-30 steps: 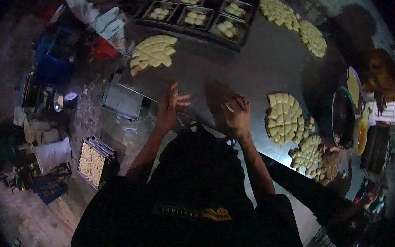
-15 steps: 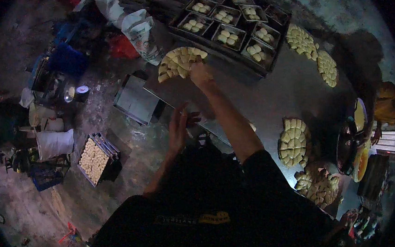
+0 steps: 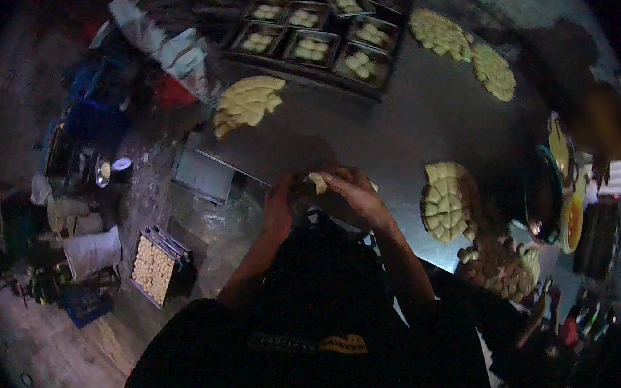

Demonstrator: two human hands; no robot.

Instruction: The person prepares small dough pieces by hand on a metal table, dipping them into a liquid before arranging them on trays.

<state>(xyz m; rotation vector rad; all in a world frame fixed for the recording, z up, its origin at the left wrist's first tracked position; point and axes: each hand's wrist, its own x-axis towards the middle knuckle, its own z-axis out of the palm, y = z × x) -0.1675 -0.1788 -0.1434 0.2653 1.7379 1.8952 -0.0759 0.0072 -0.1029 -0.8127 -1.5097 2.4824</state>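
Looking down through the head view, you see your two hands meet above the near edge of the worktop [image 3: 407, 129]. Your right hand [image 3: 351, 188] is narrow, its fingers closed on a small dough piece [image 3: 318, 183]. That piece sits directly in front of your body, between the two hands. Your left hand [image 3: 279, 197] is curled just beside it; you cannot tell whether it also grips the dough.

Note the surface: grey, smooth, and shadowed around your hands, with a bright reflection along the edge at lower right. On it, the left dough slab [image 3: 250, 104], scored into segments, lies beyond your left hand. A right dough slab [image 3: 446, 202] lies beyond your right hand, with loose dough pieces [image 3: 502, 266] in shadow nearer to you. Two further slabs [image 3: 443, 35] lie end to end at the far right. At the far side, a dark tray [image 3: 298, 75] carries rectangular pans, most bearing pale dough rounds [image 3: 312, 49]. At the right stand a deep basin [image 3: 546, 185] and a yellow-rimmed bowl [image 3: 564, 230]; a blurred person in orange [image 3: 605, 119] is beyond them.

To your left, the dim room shows a stained floor [image 3: 219, 222], a tray of dough balls [image 3: 151, 269], a pale sack [image 3: 93, 253], and a blue crate [image 3: 86, 309].
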